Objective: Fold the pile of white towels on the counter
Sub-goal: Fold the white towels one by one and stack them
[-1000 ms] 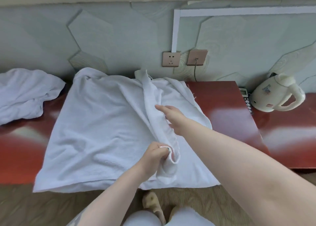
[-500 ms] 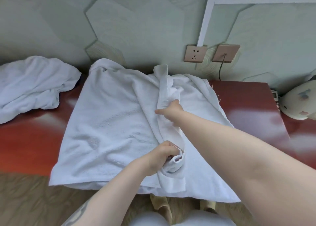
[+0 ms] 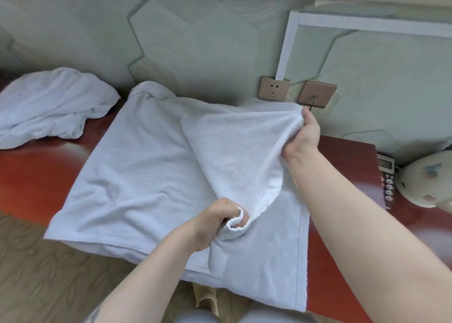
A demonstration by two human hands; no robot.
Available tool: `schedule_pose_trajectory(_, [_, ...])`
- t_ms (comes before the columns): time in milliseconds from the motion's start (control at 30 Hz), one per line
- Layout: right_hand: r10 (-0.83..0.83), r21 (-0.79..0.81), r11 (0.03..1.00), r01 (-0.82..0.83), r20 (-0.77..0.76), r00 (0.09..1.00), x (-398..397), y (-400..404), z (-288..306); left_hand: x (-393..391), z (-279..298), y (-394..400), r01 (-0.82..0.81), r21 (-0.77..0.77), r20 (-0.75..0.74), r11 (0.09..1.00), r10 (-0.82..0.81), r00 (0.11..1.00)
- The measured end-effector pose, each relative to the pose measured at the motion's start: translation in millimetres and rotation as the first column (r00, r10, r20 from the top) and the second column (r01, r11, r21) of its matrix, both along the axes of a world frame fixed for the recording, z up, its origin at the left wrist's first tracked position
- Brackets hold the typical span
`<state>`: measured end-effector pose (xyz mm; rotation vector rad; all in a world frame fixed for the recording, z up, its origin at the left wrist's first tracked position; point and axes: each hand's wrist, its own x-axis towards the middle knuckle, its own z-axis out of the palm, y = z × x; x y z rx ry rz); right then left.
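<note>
A large white towel lies spread over the red counter, its front edge hanging over the counter's near side. My left hand grips a bunched corner of the towel's upper layer near the front. My right hand grips the far edge of that same layer, lifted up close to the wall. The lifted layer stretches between both hands. A crumpled pile of white towels sits at the far left of the counter.
Two wall sockets sit behind the towel, one with a cable plugged in. A cream kettle and a telephone keypad stand at the right. Patterned floor lies below the counter's front edge.
My right hand has slid along the fold and pulled the towel's upper layer up and to the right toward the wall. My left hand keeps its grip near the front. The view shifted left.
</note>
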<state>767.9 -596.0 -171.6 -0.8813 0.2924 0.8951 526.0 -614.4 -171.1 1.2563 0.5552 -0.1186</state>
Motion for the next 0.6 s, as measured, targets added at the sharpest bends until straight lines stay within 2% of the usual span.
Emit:
schedule_pose_trajectory(67, [-0.050,-0.091,0.994,0.052,0.026,0.998,2,-30,-21,10,-6,-9,0.022,0.081,-0.036,0.996,-0.019,0.999])
schedule_pose_trajectory(167, [0.179,-0.384,0.917,-0.111,0.148,0.973,-13,-66,-56,18,-24,-26,0.001,0.181,-0.173,0.984,0.031,0.984])
schedule_pose_trajectory(233, [0.359,-0.567,0.812,-0.142,0.292,0.887,-19,-88,-79,20,-35,-37,-0.040,0.209,-0.236,0.977,0.090,0.968])
schedule_pose_trajectory(333, [0.524,-0.723,0.689,-0.049,0.450,0.723,-24,-126,-102,16,-52,-53,-0.080,0.212,-0.249,0.974,0.133,0.959])
schedule_pose_trajectory(400, [0.566,-0.794,0.607,0.006,0.438,0.698,-32,-158,-108,13,-60,-63,-0.052,0.196,-0.236,0.979,0.099,0.967])
schedule_pose_trajectory(467, [0.665,-0.863,0.504,-0.030,0.365,0.652,-45,-189,-109,14,-67,-74,-0.058,0.192,-0.223,0.980,0.101,0.969])
schedule_pose_trajectory(533, [0.854,-0.944,0.321,-0.081,0.252,0.454,-64,-216,-106,18,-74,-86,-0.138,0.216,-0.190,0.967,0.180,0.965])
schedule_pose_trajectory(600, [0.945,-0.982,0.177,-0.072,0.149,0.290,-87,-235,-104,21,-80,-97,-0.222,0.262,-0.160,0.939,0.269,0.950])
